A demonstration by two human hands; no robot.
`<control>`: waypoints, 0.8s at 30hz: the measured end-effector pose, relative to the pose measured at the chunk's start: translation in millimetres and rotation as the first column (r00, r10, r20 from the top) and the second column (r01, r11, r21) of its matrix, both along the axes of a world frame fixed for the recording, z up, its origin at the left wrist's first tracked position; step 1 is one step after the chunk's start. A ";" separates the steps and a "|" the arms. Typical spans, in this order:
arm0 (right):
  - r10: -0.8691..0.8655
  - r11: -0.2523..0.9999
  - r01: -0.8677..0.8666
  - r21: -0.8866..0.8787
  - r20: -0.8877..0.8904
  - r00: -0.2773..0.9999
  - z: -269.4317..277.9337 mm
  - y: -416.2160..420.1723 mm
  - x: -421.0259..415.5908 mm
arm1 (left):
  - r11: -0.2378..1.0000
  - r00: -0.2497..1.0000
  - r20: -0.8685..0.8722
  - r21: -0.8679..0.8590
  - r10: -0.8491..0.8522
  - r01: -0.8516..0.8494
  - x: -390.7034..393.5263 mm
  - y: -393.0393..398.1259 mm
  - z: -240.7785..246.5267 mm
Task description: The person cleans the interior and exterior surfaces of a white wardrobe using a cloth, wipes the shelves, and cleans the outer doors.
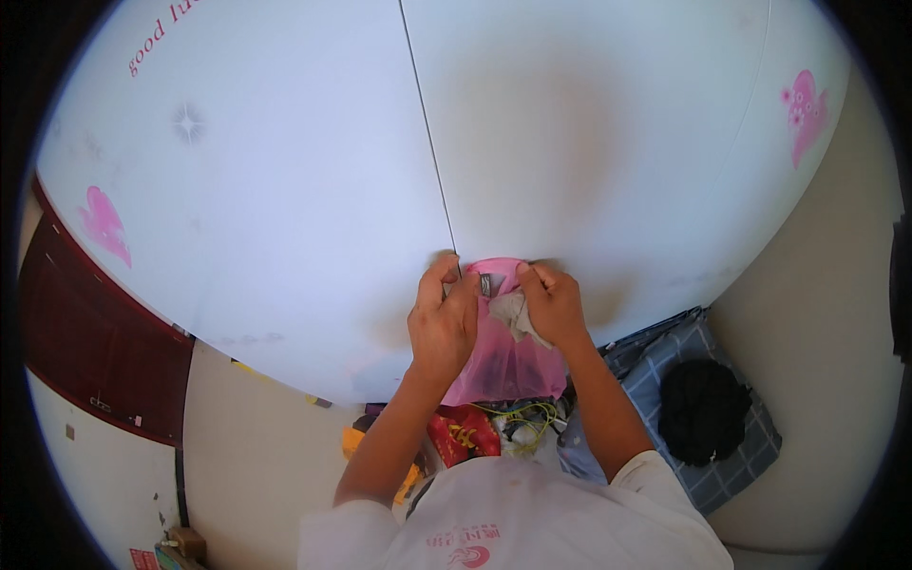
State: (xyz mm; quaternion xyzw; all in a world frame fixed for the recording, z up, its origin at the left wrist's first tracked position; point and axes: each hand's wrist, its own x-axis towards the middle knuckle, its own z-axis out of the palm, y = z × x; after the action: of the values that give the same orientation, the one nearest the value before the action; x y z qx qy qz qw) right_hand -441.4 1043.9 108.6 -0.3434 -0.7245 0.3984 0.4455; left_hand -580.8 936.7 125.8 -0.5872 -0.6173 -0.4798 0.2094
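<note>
In the head view a pink plastic bag (506, 363) hangs in front of white cabinet doors (306, 178), near the seam between them. My left hand (443, 313) is at the left side of the bag's opening, its thumb and fingers closed on the bag's edge. My right hand (556, 303) pinches the right side of the pink handle and also holds a crumpled greyish cloth or paper (514, 313). A small metallic-looking piece (486, 285) shows between my hands. Dark shapes show faintly through the bag; what they are cannot be told.
Below the bag lie a red item with yellow figures (464, 433), a thin yellow-green cord (531, 420) and other mixed things. At right, a black bundled fabric item (704, 412) rests on a grey checked cloth item (766, 438). A dark red door (100, 328) stands at far left.
</note>
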 end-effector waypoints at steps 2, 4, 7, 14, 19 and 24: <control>-0.013 1.000 0.012 0.023 0.007 1.000 3.5 1.6 0.8 | 1.000 1.000 0.015 -0.027 0.012 -0.011 -0.1 1.4 0.8; -0.005 0.995 -0.009 0.100 0.135 0.991 -0.7 -1.6 0.5 | 0.999 0.999 -0.015 -0.028 0.037 -0.038 -0.2 1.7 2.7; 0.018 0.995 -0.037 0.090 0.198 0.980 -11.1 -11.6 -5.6 | 0.998 0.999 0.007 -0.045 0.037 -0.037 0.3 3.9 5.5; 0.204 0.976 -0.198 -0.092 0.055 0.977 -62.0 -28.5 20.3 | 0.998 0.998 0.058 -0.054 -0.008 0.011 -2.1 8.7 -8.5; 0.092 0.909 -0.130 -0.397 -0.114 0.989 -135.5 -62.8 89.8 | 0.997 0.992 0.106 0.038 -0.072 0.069 2.6 2.5 -15.0; -0.173 0.521 -0.021 -0.853 -0.130 0.976 -241.4 -124.1 185.3 | 1.000 0.969 0.247 -0.002 -0.021 0.022 25.4 -30.5 -40.1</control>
State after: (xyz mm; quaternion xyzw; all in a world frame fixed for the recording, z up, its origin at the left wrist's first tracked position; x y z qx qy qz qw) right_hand -256.1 919.8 -132.8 -0.5069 -0.3740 0.7129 0.3083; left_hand -555.3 906.2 85.7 -0.5301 -0.6333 -0.5501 0.1241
